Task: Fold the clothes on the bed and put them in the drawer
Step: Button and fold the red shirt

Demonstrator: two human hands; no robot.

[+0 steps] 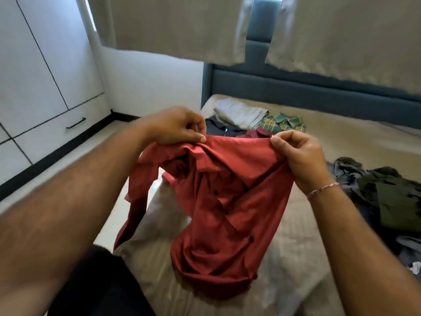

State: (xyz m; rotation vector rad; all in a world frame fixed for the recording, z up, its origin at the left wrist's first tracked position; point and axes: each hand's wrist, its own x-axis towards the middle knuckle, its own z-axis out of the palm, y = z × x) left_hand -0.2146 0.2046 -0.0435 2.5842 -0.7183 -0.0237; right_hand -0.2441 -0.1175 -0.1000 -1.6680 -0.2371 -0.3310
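Pinching the red shirt's top edge, left hand, right hand, both grips closed on it, long axis hanging down to the bed

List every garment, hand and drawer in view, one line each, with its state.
red shirt: held up by its top edge, unfolded, hem bunched on the bed
left hand: pinches the shirt
right hand: pinches the shirt
grey garment: folded
green plaid shirt: folded
dark navy garment: lying flat
dark green pile: crumpled, unfolded
drawer: closed
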